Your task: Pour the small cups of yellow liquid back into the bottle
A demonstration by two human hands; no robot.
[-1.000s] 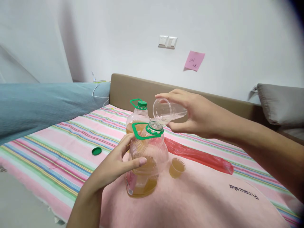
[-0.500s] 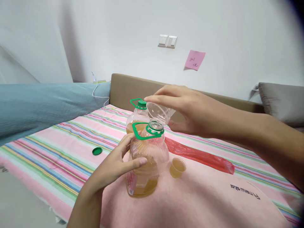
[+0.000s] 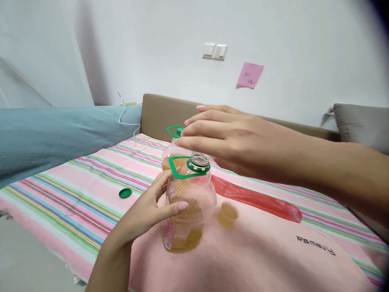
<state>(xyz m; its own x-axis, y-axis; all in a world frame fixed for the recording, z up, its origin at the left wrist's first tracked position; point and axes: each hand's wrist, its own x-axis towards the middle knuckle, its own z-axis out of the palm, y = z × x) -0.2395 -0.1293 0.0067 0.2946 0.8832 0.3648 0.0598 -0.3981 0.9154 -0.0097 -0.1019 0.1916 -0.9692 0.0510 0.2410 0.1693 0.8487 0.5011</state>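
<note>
My left hand (image 3: 154, 209) is wrapped round the side of a large clear plastic jug (image 3: 188, 202), its thumb across the front. The jug stands upright, part full of yellowish liquid, its mouth uncapped and a green carry handle (image 3: 173, 168) at its neck. Just above and behind the mouth is my right hand (image 3: 225, 136), its back towards me, fingers pointing left and thumb below. The clear plastic cup it gripped is hidden behind the hand. A small cup of yellowish liquid (image 3: 228, 215) stands right of the jug.
Behind is a second jug (image 3: 168, 156) with a green cap. A loose green cap (image 3: 125, 193) lies left on the striped cloth (image 3: 75, 190). Red plastic film (image 3: 258, 198) stretches to the right, beside the pink mat (image 3: 258, 259). A brown headboard (image 3: 164, 111) stands behind.
My right hand has turned its back towards me and shifted slightly left, above the jug's mouth. The tilted clear cup, visible before, is out of sight. My left hand stays on the jug.
</note>
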